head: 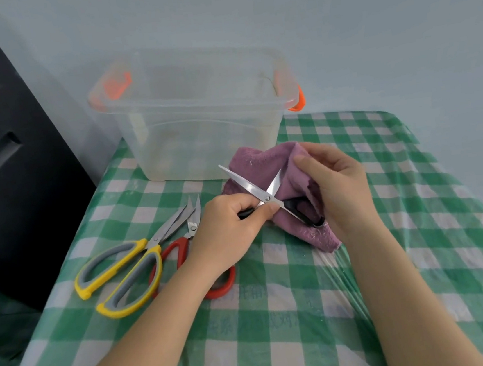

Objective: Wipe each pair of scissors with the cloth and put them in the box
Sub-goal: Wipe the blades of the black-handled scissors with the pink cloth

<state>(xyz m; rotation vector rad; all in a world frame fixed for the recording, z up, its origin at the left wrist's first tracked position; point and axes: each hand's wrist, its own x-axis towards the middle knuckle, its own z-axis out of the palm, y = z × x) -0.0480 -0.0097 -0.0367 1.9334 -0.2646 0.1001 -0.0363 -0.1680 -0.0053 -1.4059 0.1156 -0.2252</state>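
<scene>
My left hand grips one black handle of a pair of black-handled scissors, whose steel blades stand spread apart over the purple cloth. My right hand holds that cloth bunched up against the scissors' other handle. Two more pairs lie on the table to the left: yellow-and-grey scissors and red-handled scissors, the latter partly hidden under my left wrist. A clear plastic box with orange latches stands open behind the cloth.
The table wears a green-and-white checked plastic cover. A black case stands off the table's left edge. A pale wall rises close behind the box.
</scene>
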